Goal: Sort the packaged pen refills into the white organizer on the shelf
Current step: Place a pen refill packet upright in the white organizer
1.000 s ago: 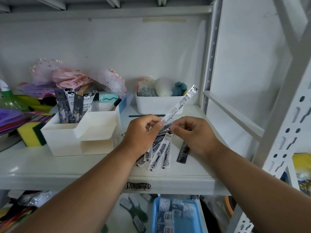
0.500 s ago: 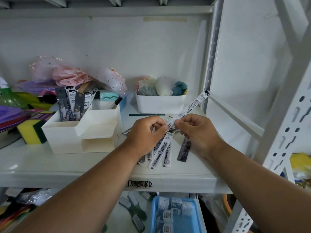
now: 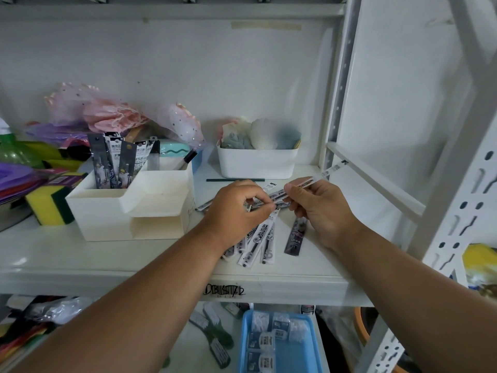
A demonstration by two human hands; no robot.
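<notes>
Left hand (image 3: 236, 208) and right hand (image 3: 320, 208) meet just right of the white organizer (image 3: 129, 208), both pinching refill packets (image 3: 277, 198). Right hand's white packet (image 3: 329, 172) juts away from organizer. Loose packets (image 3: 259, 242) lie below the hands. Dark packets (image 3: 115, 162) stand upright in organizer's rear-left compartment.

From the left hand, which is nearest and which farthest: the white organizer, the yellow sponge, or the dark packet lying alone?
Measured from the left hand:
1. Dark packet, just to its right on the shelf.
2. White organizer, to its left.
3. Yellow sponge, far left, beyond the organizer.
</notes>
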